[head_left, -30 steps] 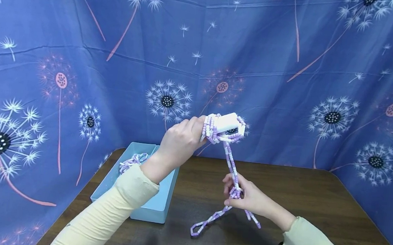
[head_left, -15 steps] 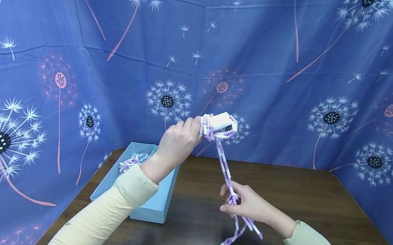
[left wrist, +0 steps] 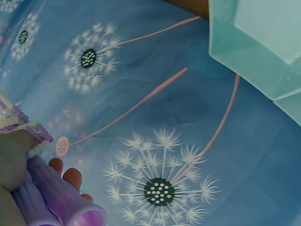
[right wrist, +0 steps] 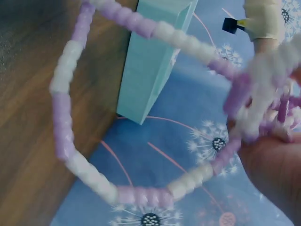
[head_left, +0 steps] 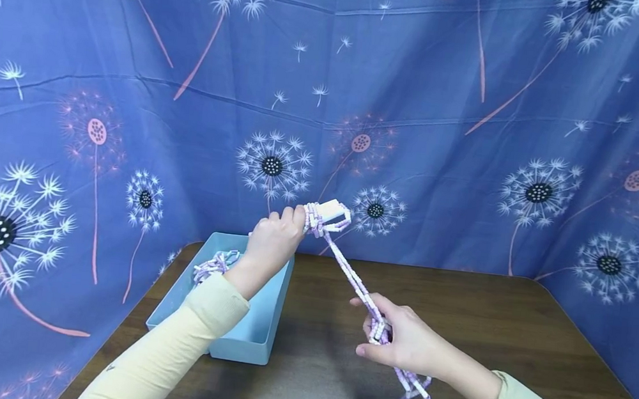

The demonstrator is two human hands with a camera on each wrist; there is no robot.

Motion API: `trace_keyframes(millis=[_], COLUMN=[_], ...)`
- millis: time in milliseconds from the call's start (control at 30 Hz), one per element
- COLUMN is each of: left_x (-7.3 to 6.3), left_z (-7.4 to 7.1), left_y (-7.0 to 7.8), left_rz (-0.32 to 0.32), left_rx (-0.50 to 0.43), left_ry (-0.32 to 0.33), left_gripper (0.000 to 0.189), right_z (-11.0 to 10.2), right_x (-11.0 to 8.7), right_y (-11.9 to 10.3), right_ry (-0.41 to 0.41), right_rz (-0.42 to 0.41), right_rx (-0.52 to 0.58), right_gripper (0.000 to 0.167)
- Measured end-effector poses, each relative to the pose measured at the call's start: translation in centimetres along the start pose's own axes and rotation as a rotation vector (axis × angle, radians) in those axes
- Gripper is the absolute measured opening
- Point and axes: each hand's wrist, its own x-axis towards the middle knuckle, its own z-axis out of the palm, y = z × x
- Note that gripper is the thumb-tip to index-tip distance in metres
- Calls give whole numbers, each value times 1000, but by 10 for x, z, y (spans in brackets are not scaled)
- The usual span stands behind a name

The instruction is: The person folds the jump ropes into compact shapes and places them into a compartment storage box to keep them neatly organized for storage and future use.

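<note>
My left hand (head_left: 275,240), raised beside the blue box, grips the handles of a beaded jump rope (head_left: 349,273) with white and lilac beads. Beads wrap around a white handle end (head_left: 329,211) beyond the fist. Two flared lilac handles (left wrist: 66,197) lie side by side in that palm in the left wrist view. Lower and to the right, my right hand (head_left: 412,343) holds a knotted bunch of the rope between thumb and fingers. The stretch between both hands runs straight and slanted. Below the right hand, loose strands dangle; a big loop (right wrist: 62,117) fills the right wrist view.
A light blue divided box (head_left: 280,311) stands on the left of the dark wooden table (head_left: 493,319), partly behind the left arm. Another bunch of white and lilac beads (head_left: 215,266) lies inside it. A blue dandelion-print cloth (head_left: 449,173) hangs behind and at the sides.
My left hand has dropped a little and moved left with the handles. The right hand has shifted slightly down and right. Between them the rope slants more, and its dangling end has swung right.
</note>
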Motion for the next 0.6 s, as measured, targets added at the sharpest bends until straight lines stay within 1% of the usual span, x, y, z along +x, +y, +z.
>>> trace_keyframes(millis=[133,167,233,333,467,533,600], left_x=[-8,-10,-15,-21,-25,-26,-27], left_z=[6,8,11,14,16,15,14], left_y=[-4,-5,-7,-6,-3,0,2], left_rz=[29,39,60,93,145,174,204], left_rx=[27,29,23,9,-13,-22,-31], left_ry=[-14,-22,-39,-45,-17,-13,-28], left_gripper=[19,17,17,21,31,33,33], right_z=[-8,-11,-15,-20,-27,-31,-36], right_x=[-3,-3,-3,-3,-2,-1,1], right_y=[-7,-8,-10,-13,-17,-20,-24], right_ry=[154,186,226,221,187,191,201], right_rz=[13,6,-39,-124,-221,-278,-334], right_rx=[-183,-221,-274,-323,-407,-461,-507], right_gripper=[53,51,50,46,43,42,41])
